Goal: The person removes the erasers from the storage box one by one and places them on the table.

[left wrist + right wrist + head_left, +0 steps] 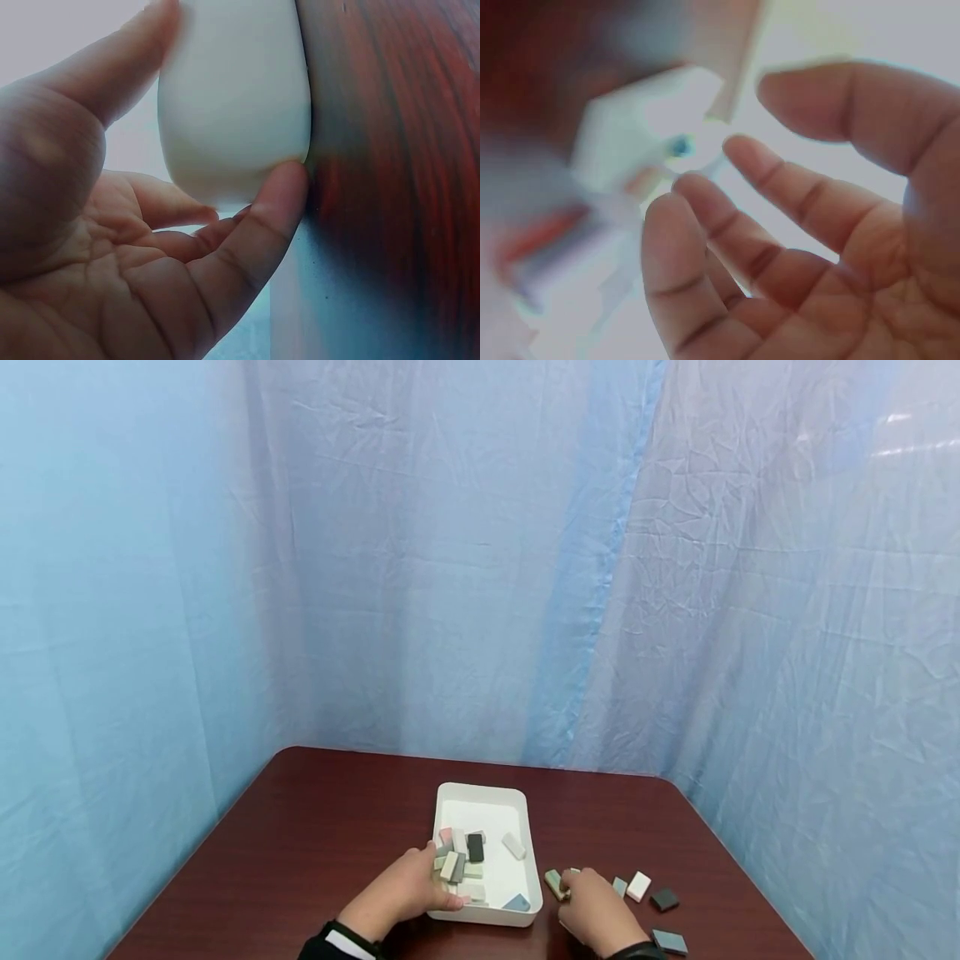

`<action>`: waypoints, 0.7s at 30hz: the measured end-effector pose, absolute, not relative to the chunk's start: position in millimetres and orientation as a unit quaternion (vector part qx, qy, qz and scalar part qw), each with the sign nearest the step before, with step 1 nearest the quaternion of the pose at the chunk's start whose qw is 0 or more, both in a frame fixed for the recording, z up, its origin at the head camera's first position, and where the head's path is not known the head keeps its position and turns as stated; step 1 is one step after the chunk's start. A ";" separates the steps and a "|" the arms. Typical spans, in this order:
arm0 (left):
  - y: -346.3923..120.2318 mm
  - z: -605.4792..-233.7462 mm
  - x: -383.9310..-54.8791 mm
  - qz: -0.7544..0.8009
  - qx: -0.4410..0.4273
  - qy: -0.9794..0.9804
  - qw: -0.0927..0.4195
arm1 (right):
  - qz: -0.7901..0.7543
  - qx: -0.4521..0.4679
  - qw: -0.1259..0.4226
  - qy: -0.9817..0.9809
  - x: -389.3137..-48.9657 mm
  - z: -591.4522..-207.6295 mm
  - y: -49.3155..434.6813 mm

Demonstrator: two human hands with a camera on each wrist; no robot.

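Nearest on my feed, right of the white tray (480, 814): grey-blue block (670, 942). My right hand (596, 914), fingers loosely bent, no block visibly held, reached toward the green block (553, 885) just right of the tray; a clumsy pinch could've flicked it away. My left hand (408, 889) gripped the tray's near-left corner; a tug could've toppled the block pile (450, 867) inside, left side.

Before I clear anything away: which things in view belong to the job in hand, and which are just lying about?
Likely part of the job:
left hand, holding the white tray
right hand, beside the green block
blocks inside the tray, such as the black block
loose blocks farther right, including the white block

Likely just surroundings:
dark red table
blue curtains
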State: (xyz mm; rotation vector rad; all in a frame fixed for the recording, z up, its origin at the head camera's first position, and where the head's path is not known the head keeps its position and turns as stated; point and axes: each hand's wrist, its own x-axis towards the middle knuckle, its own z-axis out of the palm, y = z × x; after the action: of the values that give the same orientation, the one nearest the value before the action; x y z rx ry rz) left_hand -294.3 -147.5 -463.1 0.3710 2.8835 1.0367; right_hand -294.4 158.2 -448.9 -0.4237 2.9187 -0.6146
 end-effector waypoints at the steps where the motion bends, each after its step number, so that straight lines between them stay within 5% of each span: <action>1: -147.7 -463.4 -294.3 0.334 0.120 0.935 0.026 | -0.200 -0.139 0.053 0.969 -294.2 -442.2 154.3; 7: -148.6 -464.1 -293.4 0.333 0.125 0.935 0.012 | -0.212 -0.171 -0.005 0.962 -295.4 -413.7 124.7; 21: -151.2 -466.5 -294.2 0.339 0.135 0.931 0.025 | -0.193 -0.257 0.059 0.945 -308.7 -430.8 82.6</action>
State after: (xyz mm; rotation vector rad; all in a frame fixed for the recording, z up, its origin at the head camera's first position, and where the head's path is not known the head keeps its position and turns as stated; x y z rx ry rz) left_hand -294.2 -151.2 -466.5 0.4163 2.8788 1.0497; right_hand -308.7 82.6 -430.8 -0.7786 2.8632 -0.5838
